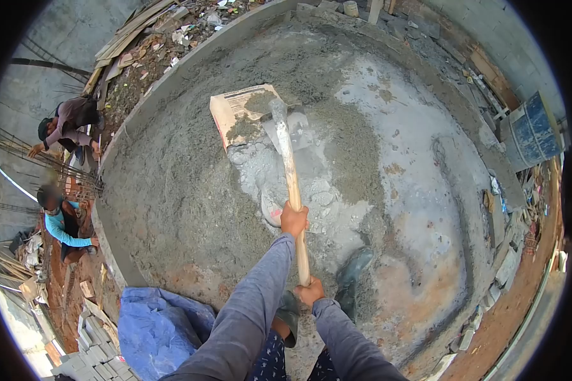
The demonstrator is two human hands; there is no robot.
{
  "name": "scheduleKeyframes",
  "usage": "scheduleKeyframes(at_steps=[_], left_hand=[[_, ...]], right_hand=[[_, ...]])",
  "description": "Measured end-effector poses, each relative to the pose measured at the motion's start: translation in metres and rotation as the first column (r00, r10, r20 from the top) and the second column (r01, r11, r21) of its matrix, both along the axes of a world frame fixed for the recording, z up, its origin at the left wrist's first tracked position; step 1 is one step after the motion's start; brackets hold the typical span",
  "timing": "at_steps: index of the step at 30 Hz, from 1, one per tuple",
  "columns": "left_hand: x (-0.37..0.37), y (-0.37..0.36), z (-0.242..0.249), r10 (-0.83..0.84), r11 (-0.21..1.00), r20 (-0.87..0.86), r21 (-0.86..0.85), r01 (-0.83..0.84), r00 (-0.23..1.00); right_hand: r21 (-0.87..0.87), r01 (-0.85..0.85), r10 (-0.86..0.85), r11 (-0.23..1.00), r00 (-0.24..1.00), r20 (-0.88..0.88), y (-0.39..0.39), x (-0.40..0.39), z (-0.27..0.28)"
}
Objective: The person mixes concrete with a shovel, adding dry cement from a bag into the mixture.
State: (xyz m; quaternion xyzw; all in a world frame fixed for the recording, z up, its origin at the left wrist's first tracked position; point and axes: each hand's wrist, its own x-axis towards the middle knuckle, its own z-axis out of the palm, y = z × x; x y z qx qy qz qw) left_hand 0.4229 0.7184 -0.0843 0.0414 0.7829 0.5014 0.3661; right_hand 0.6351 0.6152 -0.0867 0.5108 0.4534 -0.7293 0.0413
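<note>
My left hand point(294, 219) is closed around the middle of the wooden handle of a hoe point(291, 166). Lower down, my right hand point(310, 292) grips the same handle near its butt end. The hoe's metal head lies at a torn paper cement bag point(240, 105), whose top is smeared with wet mix; the blade is partly hidden behind the handle. Grey cement powder point(324, 197) spills from the bag toward my feet. Around it spreads damp grey sand mix point(184, 171). My rubber boots point(353, 279) stand in the mix just below the powder.
A low concrete wall point(117, 247) borders the mixing area. Beyond it at left, two people point(70, 130) crouch by rebar. A blue tarp point(159, 330) lies at lower left, near paving blocks point(98, 349). At right stands a blue drum point(532, 132).
</note>
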Motion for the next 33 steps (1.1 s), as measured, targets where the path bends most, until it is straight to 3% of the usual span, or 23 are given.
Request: scheduleKeyframes(at_steps=[3,5,6,11,15,18,21,23,30,33], left_hand=[[-0.004,-0.031,-0.045,-0.227,0.905,-0.018,-0.372,0.204,0.974],[0.021,-0.055,-0.06,-0.361,0.782,-0.04,-0.558,0.279,0.932],[0.032,-0.058,-0.057,-0.314,0.799,-0.007,-0.542,0.261,0.949],[0.082,-0.096,-0.023,-0.248,0.839,0.005,-0.498,0.218,0.969],[0.144,-0.148,-0.021,-0.069,0.91,0.063,-0.405,0.089,0.996],[0.164,-0.162,-0.01,0.103,0.951,0.094,-0.3,-0.071,0.99],[0.165,-0.169,0.014,0.266,0.959,0.16,-0.142,-0.245,0.951],[0.149,-0.158,0.038,0.332,0.942,0.169,-0.018,-0.334,0.928],[0.07,-0.139,0.059,0.471,0.864,0.134,0.129,-0.487,0.872],[0.06,-0.142,0.035,0.479,0.876,0.117,0.002,-0.483,0.87]], right_hand=[[-0.404,0.206,-0.221,0.891,0.975,0.01,-0.045,-0.024,0.012],[-0.396,0.334,-0.341,0.855,0.938,0.055,-0.072,-0.019,0.036],[-0.394,0.399,-0.402,0.828,0.912,0.08,-0.083,-0.009,0.051],[-0.44,0.274,-0.28,0.855,0.959,0.052,-0.097,0.06,0.088],[-0.33,0.046,-0.024,0.943,0.997,0.069,-0.131,0.135,0.067],[0.193,-0.169,0.175,0.967,0.985,-0.011,-0.144,0.176,0.037],[0.37,-0.352,0.318,0.86,0.936,0.151,-0.122,0.185,0.025],[0.401,-0.427,0.395,0.811,0.904,0.163,-0.102,0.174,0.022],[0.474,-0.531,0.501,0.702,0.842,0.2,-0.042,0.084,0.035],[0.355,-0.568,0.527,0.743,0.823,0.213,-0.05,0.083,0.03]])
